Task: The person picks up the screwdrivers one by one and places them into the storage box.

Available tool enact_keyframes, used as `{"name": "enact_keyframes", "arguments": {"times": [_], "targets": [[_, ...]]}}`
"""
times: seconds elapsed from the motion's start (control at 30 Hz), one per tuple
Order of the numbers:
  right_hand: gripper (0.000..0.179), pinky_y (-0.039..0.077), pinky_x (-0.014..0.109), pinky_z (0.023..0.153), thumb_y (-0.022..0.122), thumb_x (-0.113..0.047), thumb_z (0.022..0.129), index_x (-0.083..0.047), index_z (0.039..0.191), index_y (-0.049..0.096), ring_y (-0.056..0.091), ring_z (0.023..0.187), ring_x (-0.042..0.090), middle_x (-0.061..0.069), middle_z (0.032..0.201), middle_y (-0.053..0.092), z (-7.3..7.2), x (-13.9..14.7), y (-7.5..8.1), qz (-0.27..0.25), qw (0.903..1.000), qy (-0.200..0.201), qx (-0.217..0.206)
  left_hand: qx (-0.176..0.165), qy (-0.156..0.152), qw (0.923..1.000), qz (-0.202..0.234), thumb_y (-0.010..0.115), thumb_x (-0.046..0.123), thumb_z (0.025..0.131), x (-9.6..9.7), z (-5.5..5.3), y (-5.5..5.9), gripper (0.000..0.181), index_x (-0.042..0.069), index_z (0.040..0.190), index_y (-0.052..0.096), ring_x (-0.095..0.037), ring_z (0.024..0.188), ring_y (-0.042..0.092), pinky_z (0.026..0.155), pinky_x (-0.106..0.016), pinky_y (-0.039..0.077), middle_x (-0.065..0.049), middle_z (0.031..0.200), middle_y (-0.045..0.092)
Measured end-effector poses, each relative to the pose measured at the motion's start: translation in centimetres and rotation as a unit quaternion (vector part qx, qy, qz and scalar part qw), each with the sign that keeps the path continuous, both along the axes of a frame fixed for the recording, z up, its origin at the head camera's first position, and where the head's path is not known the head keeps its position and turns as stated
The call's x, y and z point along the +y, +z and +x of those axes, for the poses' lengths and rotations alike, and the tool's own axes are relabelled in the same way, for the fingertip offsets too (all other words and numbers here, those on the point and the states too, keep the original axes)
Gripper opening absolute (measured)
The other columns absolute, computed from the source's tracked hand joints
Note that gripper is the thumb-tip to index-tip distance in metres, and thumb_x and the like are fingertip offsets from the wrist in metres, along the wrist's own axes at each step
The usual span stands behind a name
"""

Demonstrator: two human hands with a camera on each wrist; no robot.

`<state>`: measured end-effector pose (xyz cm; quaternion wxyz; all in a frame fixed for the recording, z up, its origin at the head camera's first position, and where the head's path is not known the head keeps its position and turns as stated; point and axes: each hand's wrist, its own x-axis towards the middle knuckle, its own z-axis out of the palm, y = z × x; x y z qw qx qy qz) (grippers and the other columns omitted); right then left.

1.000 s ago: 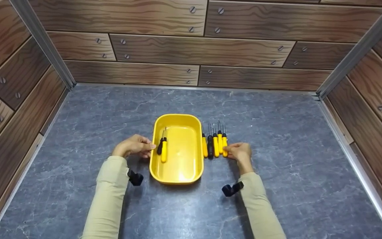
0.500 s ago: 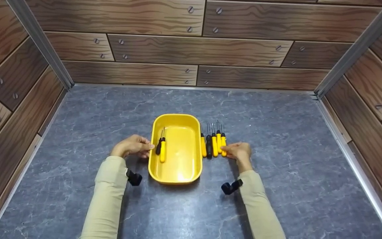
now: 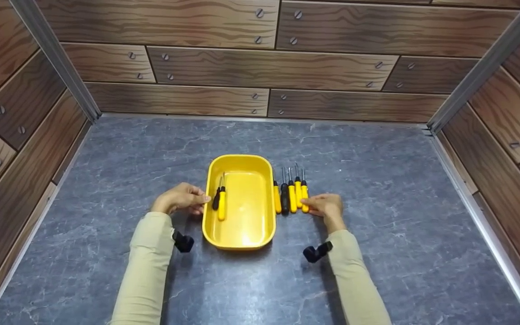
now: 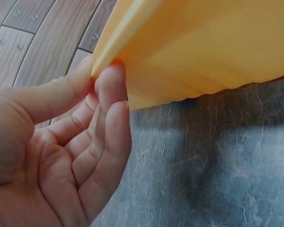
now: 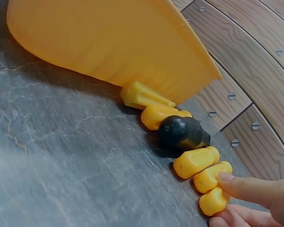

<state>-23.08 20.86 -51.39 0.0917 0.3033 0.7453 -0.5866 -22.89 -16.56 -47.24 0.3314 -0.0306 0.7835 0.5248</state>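
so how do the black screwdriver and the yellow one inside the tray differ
The black screwdriver has a black handle, while the yellow screwdriver has a yellow one. The yellow screwdriver's handle looks longer than the black one's. The black one lies nearer the tray's left wall than the yellow one. Both lie in the yellow tray, shafts pointing away from the person.

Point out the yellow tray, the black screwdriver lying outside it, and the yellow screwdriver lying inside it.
Yellow tray [image 3: 247, 230]: head view, on its bare floor.
Black screwdriver [image 5: 182, 133] outside the tray: right wrist view, on its handle.
Yellow screwdriver [image 3: 221, 206] inside the tray: head view, on its handle.
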Motion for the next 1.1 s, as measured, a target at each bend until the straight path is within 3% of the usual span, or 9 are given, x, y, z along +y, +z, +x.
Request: {"name": "enact_keyframes", "arguments": {"times": [0.23,0.53,0.93,1.1], "targets": [[0.022,0.058,0.019,0.055,0.078,0.001,0.076,0.005,0.097,0.072,0.063,0.052,0.005,-0.006,0.053,0.063,0.1,0.6,-0.1,-0.051,0.9987,0.0,0.0,0.001,-0.006,1.0,0.007,0.06,0.016,0.096,-0.1,-0.1,-0.1,0.03,-0.007,0.113,0.06,-0.004,0.06,0.061,0.063,-0.016,0.057,0.006,0.066,0.063],[0.036,0.058,0.019,0.053,0.085,-0.009,0.071,0.007,0.1,0.071,0.062,0.046,0.004,-0.007,0.052,0.061,0.0,-0.4,0.0,0.027,0.9996,0.007,0.001,-0.002,-0.002,1.0,0.002,0.06,0.017,0.096,0.0,-0.1,0.0,0.027,-0.005,0.111,0.061,-0.004,0.059,0.061,0.061,-0.016,0.056,0.005,0.066,0.063],[0.024,0.057,0.017,0.053,0.078,-0.001,0.076,0.006,0.097,0.068,0.061,0.047,0.004,-0.005,0.054,0.06,-0.3,0.4,0.1,-0.025,0.9994,0.02,-0.015,-0.003,-0.001,0.9999,0.01,0.061,0.017,0.095,0.0,-0.1,0.0,0.023,-0.003,0.107,0.061,-0.004,0.059,0.061,0.061,-0.016,0.056,0.005,0.066,0.063],[0.026,0.058,0.018,0.054,0.075,-0.002,0.079,0.008,0.103,0.068,0.062,0.049,0.003,-0.007,0.054,0.062,-0.3,0.6,0.1,-0.035,0.9987,0.036,-0.008,-0.001,-0.005,0.9999,0.009,0.061,0.017,0.095,-0.1,-0.1,-0.1,0.026,-0.005,0.108,0.061,-0.004,0.06,0.061,0.061,-0.016,0.056,0.005,0.066,0.063]]}}
